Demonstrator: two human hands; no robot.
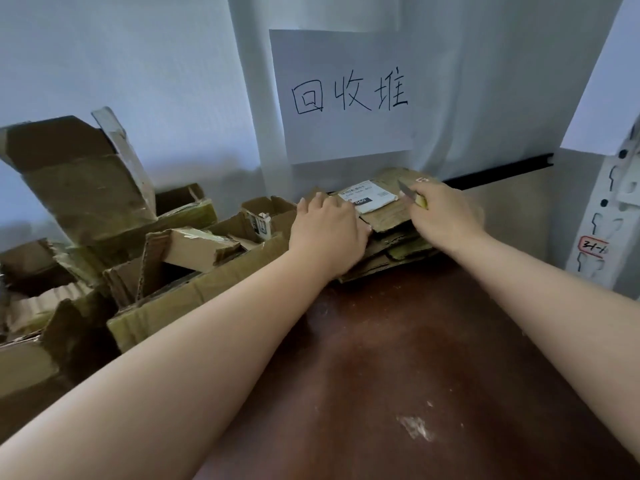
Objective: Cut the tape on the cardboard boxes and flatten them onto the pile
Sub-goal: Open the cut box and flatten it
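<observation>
The left hand (327,230) lies palm down, fingers spread and flat, pressing on the near left part of the pile of flattened cardboard (391,237) at the far edge of the surface (398,358). The right hand (443,216) is closed around a utility knife (412,195) with a yellow handle; the grey blade sticks out past the knuckles and points away toward the wall, over the pile's right side. Between the two hands, on the topmost flattened box, sits a white shipping label (369,197) with dark print, and the blade tip hovers just beside the label's right edge. Whether the blade touches the cardboard cannot be told. The pile rests against the white wall below a paper sign (346,95) with three handwritten characters.

To the left of the left hand, along the surface's left edge, stands a jumble of cardboard boxes (194,268) not yet flattened, their flaps open and torn, with a taller box (83,188) tilted behind them. At the right edge a white metal shelf upright (609,216) carries a small handwritten tag (593,247).
</observation>
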